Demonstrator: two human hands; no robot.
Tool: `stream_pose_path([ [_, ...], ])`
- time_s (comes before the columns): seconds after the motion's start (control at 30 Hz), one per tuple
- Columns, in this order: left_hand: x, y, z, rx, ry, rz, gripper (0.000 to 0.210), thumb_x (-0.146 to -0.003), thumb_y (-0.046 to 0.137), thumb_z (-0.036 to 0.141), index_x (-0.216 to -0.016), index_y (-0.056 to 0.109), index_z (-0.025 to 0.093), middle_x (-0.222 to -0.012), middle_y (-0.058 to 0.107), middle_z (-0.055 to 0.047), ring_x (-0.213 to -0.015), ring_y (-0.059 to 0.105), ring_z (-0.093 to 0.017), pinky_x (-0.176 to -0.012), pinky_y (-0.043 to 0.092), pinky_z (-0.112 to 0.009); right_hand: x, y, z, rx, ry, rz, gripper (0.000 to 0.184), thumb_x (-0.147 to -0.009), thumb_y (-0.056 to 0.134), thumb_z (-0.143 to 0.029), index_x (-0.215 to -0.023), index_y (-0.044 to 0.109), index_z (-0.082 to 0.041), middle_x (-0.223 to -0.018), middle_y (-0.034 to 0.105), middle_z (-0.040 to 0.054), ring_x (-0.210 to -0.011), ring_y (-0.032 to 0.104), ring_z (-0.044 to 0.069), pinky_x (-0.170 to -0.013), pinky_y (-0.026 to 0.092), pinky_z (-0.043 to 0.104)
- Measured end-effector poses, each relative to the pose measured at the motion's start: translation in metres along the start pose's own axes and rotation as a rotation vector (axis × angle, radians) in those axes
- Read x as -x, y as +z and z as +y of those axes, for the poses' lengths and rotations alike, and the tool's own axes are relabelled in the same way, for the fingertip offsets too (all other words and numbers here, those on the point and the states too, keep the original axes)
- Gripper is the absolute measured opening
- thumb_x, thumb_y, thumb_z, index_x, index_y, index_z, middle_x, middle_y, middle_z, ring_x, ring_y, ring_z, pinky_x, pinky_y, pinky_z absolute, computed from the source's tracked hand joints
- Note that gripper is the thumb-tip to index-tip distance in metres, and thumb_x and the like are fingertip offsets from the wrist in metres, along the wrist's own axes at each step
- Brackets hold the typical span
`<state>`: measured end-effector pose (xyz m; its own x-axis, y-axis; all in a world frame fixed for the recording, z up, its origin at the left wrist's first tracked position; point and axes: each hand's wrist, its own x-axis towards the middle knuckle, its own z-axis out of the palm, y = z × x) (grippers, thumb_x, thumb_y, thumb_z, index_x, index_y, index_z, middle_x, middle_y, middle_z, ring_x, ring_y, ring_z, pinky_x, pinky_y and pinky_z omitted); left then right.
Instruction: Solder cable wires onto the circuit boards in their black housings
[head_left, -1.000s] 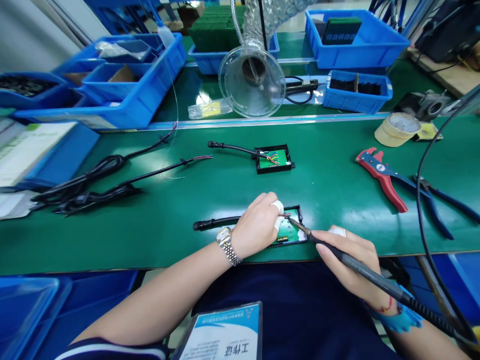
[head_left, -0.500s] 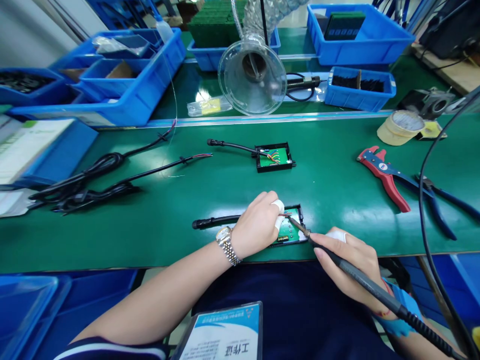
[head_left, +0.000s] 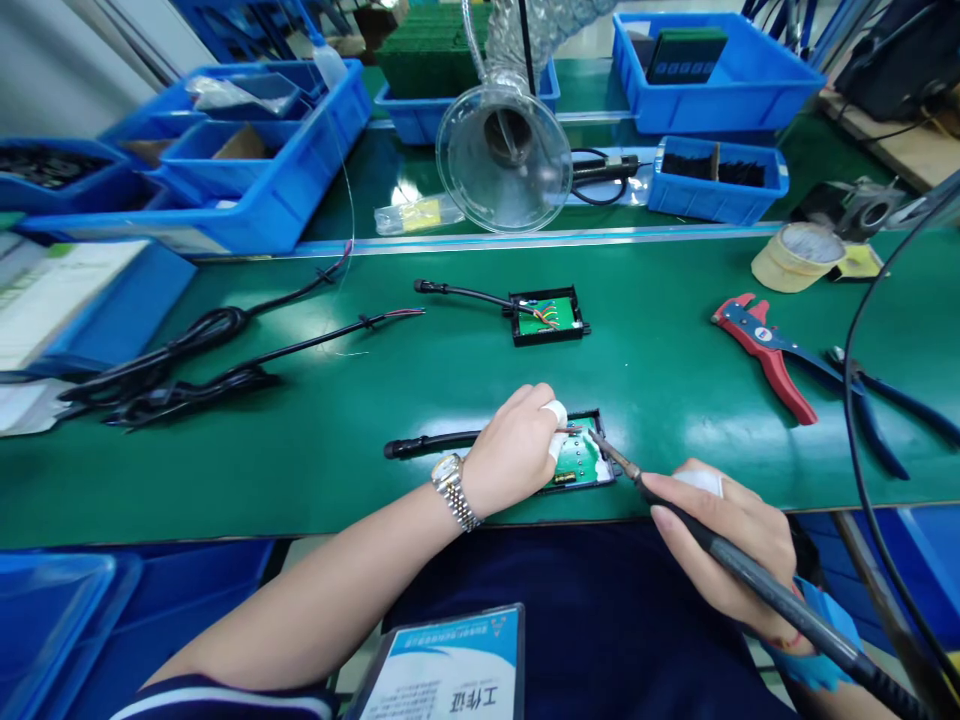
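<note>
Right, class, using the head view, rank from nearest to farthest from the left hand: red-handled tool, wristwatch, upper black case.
1. Wristwatch, worn on the wrist.
2. Upper black case, beyond the left hand.
3. Red-handled tool, off to the right.

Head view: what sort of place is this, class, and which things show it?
Probably an electronics assembly workshop: the right hand holds a soldering iron at a small circuit board, with a funnel-mouthed duct and blue bins beyond.
</note>
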<state>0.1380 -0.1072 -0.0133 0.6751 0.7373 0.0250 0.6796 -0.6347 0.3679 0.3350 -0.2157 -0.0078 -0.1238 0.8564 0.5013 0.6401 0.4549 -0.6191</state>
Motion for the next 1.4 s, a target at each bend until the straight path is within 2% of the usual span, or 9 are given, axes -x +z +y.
stream_pose_path([
  [0.17, 0.001, 0.001, 0.0, -0.018, 0.0, 0.013, 0.01, -0.076, 0.049, 0.007, -0.077, 0.057, 0.013, -0.08, 0.051, -0.007, -0.077, 0.047, -0.02, -0.07, 0.044, -0.034, 0.003, 0.01, 0.009, 0.021, 0.035, 0.105, 0.031, -0.078, 0.058, -0.011, -0.108, 0.059, -0.02, -0.083, 0.066, 0.0035, -0.073, 0.064, 0.015, -0.065, 0.052, 0.025],
  [0.23, 0.001, 0.001, 0.0, -0.026, 0.002, 0.017, 0.01, -0.076, 0.049, 0.008, -0.076, 0.057, 0.013, -0.08, 0.051, -0.007, -0.077, 0.047, -0.02, -0.071, 0.044, -0.034, 0.004, 0.017, 0.014, -0.021, 0.037, 0.098, 0.03, -0.08, 0.058, -0.01, -0.108, 0.056, -0.021, -0.09, 0.068, 0.0029, -0.079, 0.065, 0.014, -0.072, 0.052, 0.024],
  [0.37, 0.001, 0.001, 0.001, -0.04, 0.002, 0.017, 0.013, -0.074, 0.049, 0.005, -0.078, 0.057, 0.013, -0.082, 0.051, -0.006, -0.078, 0.048, -0.02, -0.071, 0.044, -0.033, 0.004, 0.027, 0.022, -0.107, 0.033, -0.094, 0.042, -0.078, 0.062, -0.015, -0.118, 0.047, -0.018, -0.111, 0.063, 0.0079, -0.102, 0.06, 0.018, -0.088, 0.049, 0.028],
  [0.43, 0.001, 0.0, 0.001, -0.043, 0.002, 0.012, 0.013, -0.074, 0.049, 0.005, -0.079, 0.057, 0.013, -0.082, 0.052, -0.006, -0.078, 0.048, -0.02, -0.071, 0.044, -0.033, 0.005, 0.03, 0.024, -0.099, 0.056, -0.168, 0.045, -0.078, 0.061, -0.017, -0.121, 0.045, -0.018, -0.114, 0.06, 0.0093, -0.106, 0.058, 0.02, -0.089, 0.049, 0.03],
  [0.57, 0.0, 0.001, 0.0, -0.038, -0.002, 0.009, 0.01, -0.077, 0.049, 0.008, -0.08, 0.058, 0.013, -0.082, 0.052, -0.007, -0.078, 0.048, -0.02, -0.071, 0.044, -0.034, 0.008, 0.034, 0.028, -0.07, 0.104, -0.182, 0.037, -0.082, 0.055, -0.016, -0.118, 0.048, -0.019, -0.108, 0.061, 0.0088, -0.097, 0.061, 0.019, -0.086, 0.05, 0.032],
  [0.87, -0.001, -0.004, -0.004, 0.115, -0.008, -0.011, 0.015, -0.076, 0.054, 0.011, -0.089, 0.06, 0.015, -0.083, 0.055, -0.005, -0.078, 0.052, -0.018, -0.071, 0.044, -0.03, 0.007, 0.036, 0.026, -0.053, 0.097, -0.158, 0.036, -0.082, 0.055, -0.015, -0.117, 0.048, -0.019, -0.102, 0.062, 0.0094, -0.089, 0.062, 0.019, -0.082, 0.051, 0.033],
  [1.13, -0.007, -0.014, -0.007, 0.504, -0.214, -0.074, 0.009, -0.074, 0.06, 0.024, -0.077, 0.065, 0.016, -0.072, 0.061, -0.001, -0.063, 0.055, -0.014, -0.06, 0.043, -0.026, 0.01, 0.037, 0.029, -0.076, 0.114, -0.172, 0.037, -0.082, 0.055, -0.015, -0.118, 0.047, -0.02, -0.099, 0.061, 0.0079, -0.087, 0.061, 0.018, -0.082, 0.051, 0.032],
  [1.27, -0.009, -0.017, -0.009, 0.567, -0.277, -0.107, 0.012, -0.072, 0.062, 0.028, -0.074, 0.065, 0.016, -0.076, 0.066, -0.002, -0.069, 0.058, -0.016, -0.064, 0.044, -0.026, 0.01, 0.037, 0.029, -0.08, 0.121, -0.167, 0.037, -0.082, 0.055, -0.015, -0.118, 0.047, -0.02, -0.1, 0.061, 0.0078, -0.087, 0.061, 0.017, -0.082, 0.051, 0.031],
  [1.4, -0.01, -0.018, -0.011, 0.582, -0.261, -0.126, 0.014, -0.075, 0.058, 0.029, -0.076, 0.065, 0.017, -0.083, 0.068, -0.002, -0.076, 0.06, -0.017, -0.071, 0.044, -0.027, 0.009, 0.037, 0.028, -0.076, 0.093, -0.151, 0.035, -0.082, 0.054, -0.016, -0.116, 0.048, -0.019, -0.097, 0.062, 0.0076, -0.086, 0.062, 0.017, -0.08, 0.051, 0.031],
])
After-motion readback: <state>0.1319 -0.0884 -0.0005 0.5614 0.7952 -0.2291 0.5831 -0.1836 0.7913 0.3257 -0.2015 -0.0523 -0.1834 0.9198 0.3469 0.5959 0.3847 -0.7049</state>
